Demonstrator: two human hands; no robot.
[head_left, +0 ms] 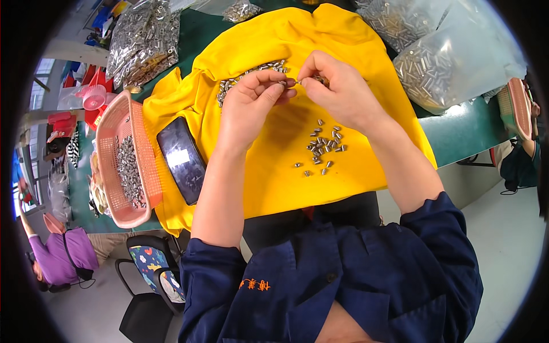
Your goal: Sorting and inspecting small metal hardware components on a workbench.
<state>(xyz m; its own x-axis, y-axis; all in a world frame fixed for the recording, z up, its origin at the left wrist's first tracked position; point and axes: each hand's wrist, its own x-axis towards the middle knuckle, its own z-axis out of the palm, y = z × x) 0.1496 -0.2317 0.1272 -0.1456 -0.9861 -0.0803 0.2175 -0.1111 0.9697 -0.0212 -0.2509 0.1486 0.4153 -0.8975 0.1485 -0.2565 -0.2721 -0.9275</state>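
Note:
Over a yellow cloth (274,194), my two hands meet fingertip to fingertip. My left hand (251,103) is closed, pinching a small shiny metal part (282,83) between thumb and fingers. Close beside it, my right hand (337,88) is also closed in a pinch; a tiny piece at its fingertips is too small to name. More metal shows under its curled fingers. A pile of small metal cylinders (246,77) lies behind my left hand. Nearer me, below the right hand, a looser group of similar cylinders (325,144) is scattered on the cloth.
A dark phone-like slab (182,160) rests on the cloth at left, beside a pink basket (150,166) of metal parts. Bags of metal parts (143,43) (426,68) stand at the back left and right on the green table (463,134). Another person (63,254) is at far left.

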